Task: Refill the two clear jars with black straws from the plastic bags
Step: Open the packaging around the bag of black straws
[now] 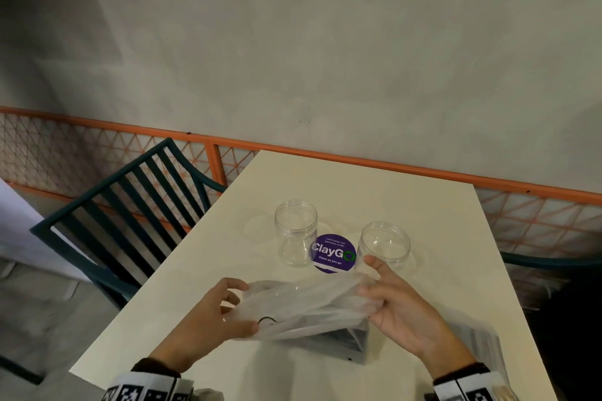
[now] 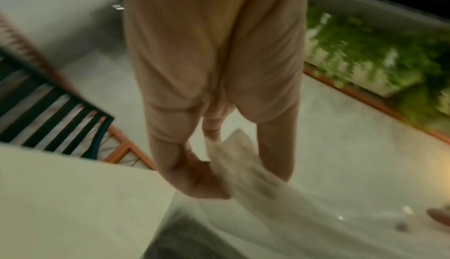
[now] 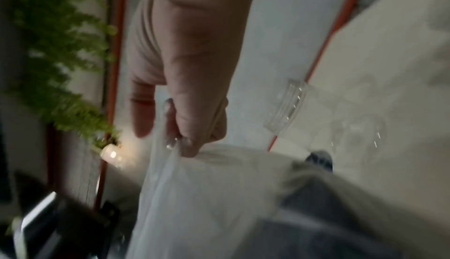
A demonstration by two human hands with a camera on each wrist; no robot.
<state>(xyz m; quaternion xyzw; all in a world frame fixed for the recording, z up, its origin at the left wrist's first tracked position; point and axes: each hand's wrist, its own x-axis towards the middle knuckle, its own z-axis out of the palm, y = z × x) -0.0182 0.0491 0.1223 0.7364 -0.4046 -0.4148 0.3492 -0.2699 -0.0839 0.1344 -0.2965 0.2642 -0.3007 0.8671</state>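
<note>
plastic bag [image 1: 309,306] lengthwise left–right, both hands pinching

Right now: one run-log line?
left hand: grips plastic bag | right hand: grips bag | jars: empty, upright

The rectangular cream table [image 1: 374,192] bore a round purple sticker [image 1: 334,254] lettered white and green; the slatted metal chair [image 1: 130,202] was dark teal.

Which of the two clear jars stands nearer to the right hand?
The wide straight jar, right of the purple sticker; the other jar has a narrow waist.
</note>
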